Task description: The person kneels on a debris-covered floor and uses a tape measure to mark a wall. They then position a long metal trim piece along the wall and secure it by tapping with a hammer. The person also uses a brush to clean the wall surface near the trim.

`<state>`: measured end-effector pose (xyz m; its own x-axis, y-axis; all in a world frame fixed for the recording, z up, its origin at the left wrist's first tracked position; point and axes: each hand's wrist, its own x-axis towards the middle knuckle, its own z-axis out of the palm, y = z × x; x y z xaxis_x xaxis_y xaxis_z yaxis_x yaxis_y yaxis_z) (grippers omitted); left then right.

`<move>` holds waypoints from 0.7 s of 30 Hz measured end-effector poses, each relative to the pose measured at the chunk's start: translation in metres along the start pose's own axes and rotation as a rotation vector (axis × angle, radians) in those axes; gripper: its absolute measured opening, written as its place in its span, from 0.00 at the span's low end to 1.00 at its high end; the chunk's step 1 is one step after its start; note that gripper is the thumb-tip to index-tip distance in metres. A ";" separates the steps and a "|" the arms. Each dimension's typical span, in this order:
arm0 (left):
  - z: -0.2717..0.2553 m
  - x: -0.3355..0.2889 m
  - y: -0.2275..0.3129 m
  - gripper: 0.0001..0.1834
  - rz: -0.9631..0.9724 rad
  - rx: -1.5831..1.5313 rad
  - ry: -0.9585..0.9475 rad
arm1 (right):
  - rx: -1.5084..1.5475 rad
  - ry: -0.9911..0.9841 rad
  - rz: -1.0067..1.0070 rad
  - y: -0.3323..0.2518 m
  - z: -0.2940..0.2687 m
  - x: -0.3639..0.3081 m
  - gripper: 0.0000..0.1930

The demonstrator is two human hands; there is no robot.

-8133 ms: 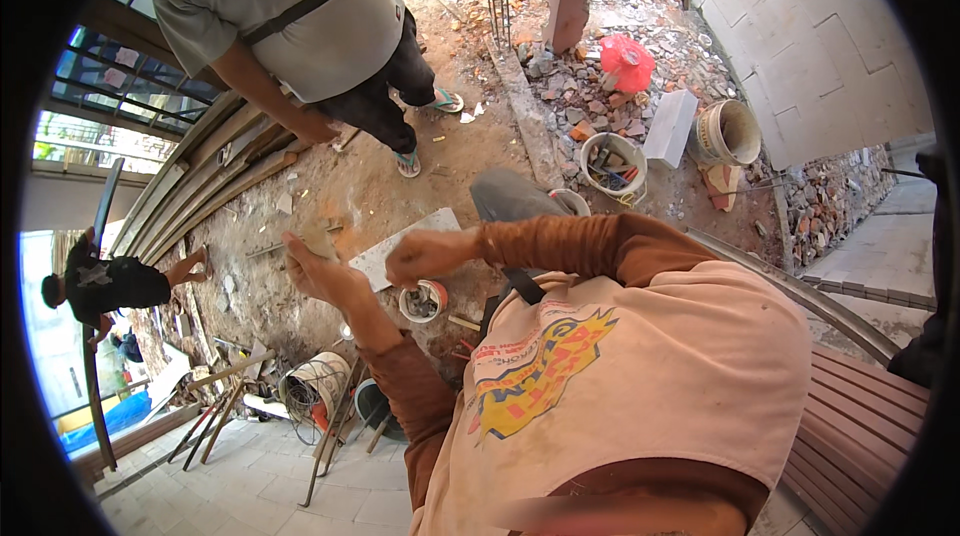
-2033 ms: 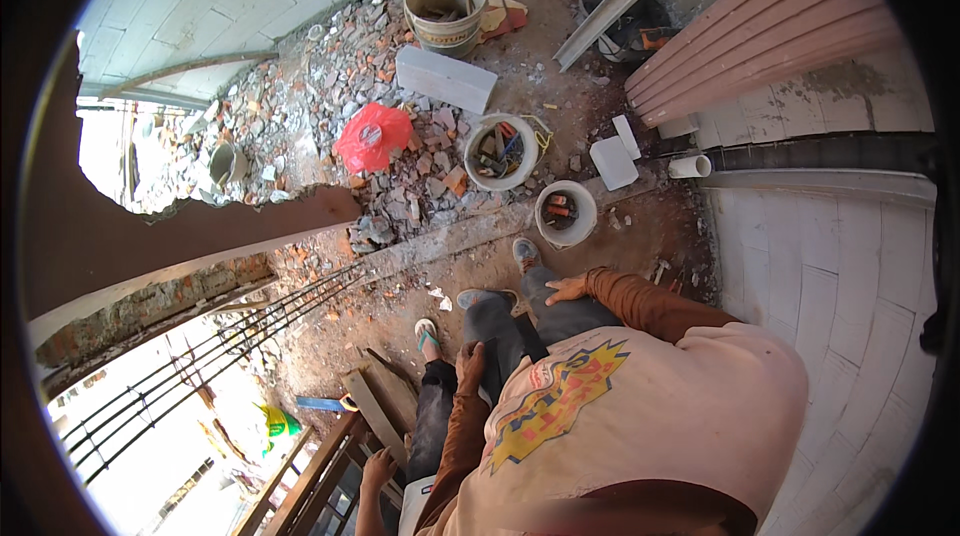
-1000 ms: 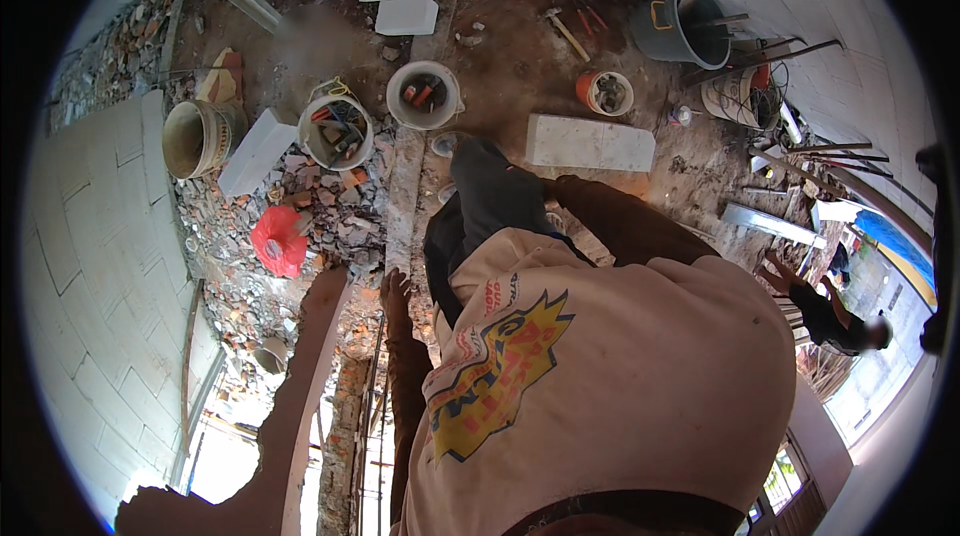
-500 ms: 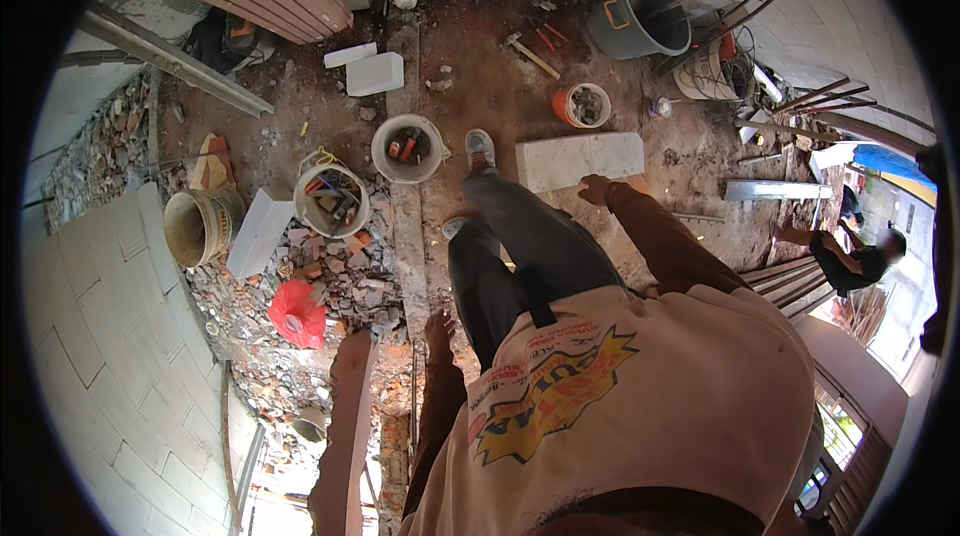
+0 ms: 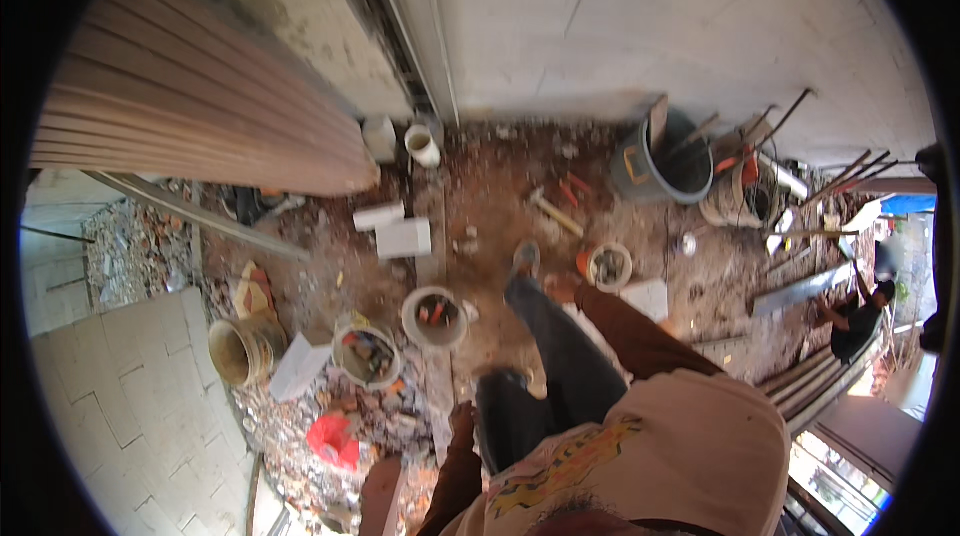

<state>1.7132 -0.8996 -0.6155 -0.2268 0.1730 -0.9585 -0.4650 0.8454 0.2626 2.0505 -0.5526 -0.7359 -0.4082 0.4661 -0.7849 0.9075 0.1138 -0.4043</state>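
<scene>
My right hand [image 5: 563, 286] reaches forward past my knee, in front of my shoe, with nothing seen in it. Its fingers look loosely extended, though slightly blurred. Just right of it stands a small orange bucket [image 5: 608, 266] with grey lumps inside. A long white block [image 5: 645, 299] lies on the ground, partly hidden beneath my right forearm. My left hand [image 5: 462, 424] hangs low beside my left leg, empty, its fingers loosely apart. Nearest to it are the rubble [image 5: 400, 426] and a white bucket [image 5: 435, 319] holding orange-handled tools.
A hammer [image 5: 556, 212] and red pliers [image 5: 572, 188] lie ahead. A large grey tub [image 5: 660, 171] stands by the wall. Left are two white blocks [image 5: 403, 237], a tool bucket [image 5: 364, 354], an empty-looking bucket [image 5: 240, 351] and a red bag [image 5: 333, 441]. Another person [image 5: 857, 321] is far right.
The view has tilted up, showing more wall ahead. My right hand has moved left, off the long white block's far edge, toward my shoe. My left hand still hangs low.
</scene>
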 end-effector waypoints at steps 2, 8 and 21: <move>0.049 0.026 0.059 0.15 -0.026 -0.056 -0.125 | -0.639 -0.002 -0.312 -0.007 -0.017 0.002 0.06; 0.215 -0.003 0.420 0.28 1.266 0.534 0.138 | -0.510 0.276 -0.432 0.023 -0.081 -0.039 0.10; 0.352 -0.349 0.821 0.62 1.683 0.126 0.542 | 0.881 -0.010 0.472 0.097 0.030 -0.130 0.15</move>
<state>1.7118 -0.0877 -0.1049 -0.5874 0.6644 0.4622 0.6042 -0.0200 0.7966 2.1889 -0.6281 -0.6875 -0.0293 0.2885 -0.9570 0.5813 -0.7740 -0.2512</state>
